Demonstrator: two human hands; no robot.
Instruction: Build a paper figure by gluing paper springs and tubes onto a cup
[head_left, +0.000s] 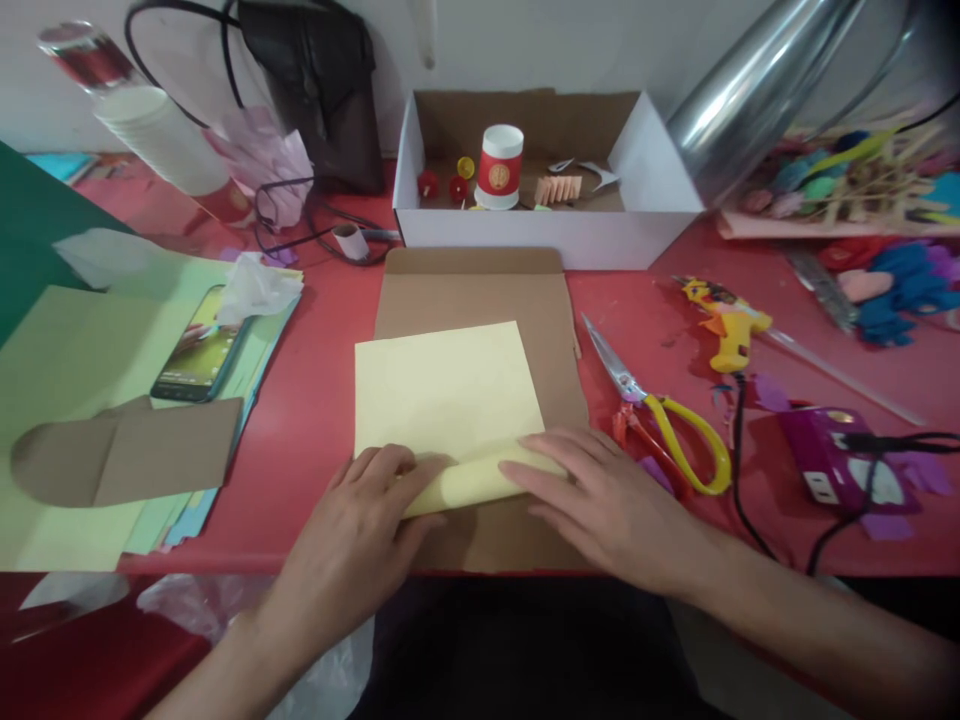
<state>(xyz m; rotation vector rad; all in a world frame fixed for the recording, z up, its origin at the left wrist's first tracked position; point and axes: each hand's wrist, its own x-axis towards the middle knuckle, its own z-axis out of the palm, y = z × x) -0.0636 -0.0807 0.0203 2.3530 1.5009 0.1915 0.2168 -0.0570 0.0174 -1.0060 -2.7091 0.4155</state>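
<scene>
A pale yellow sheet of paper (442,390) lies on a piece of brown cardboard (480,295). Its near edge is curled into a roll facing me. My left hand (367,530) holds the left end of that roll, with thumb and fingers around it. At the right end, my right hand (600,495) grips the roll, its fingers laid across the top. Both palms are turned down, and the far part of the sheet lies flat.
Yellow-handled scissors (675,430) lie right of the cardboard, near a yellow glue gun (727,325) and a purple box (847,460) with cords. A white open box (525,235) stands behind. At left, a phone (202,350) rests on coloured papers (67,350).
</scene>
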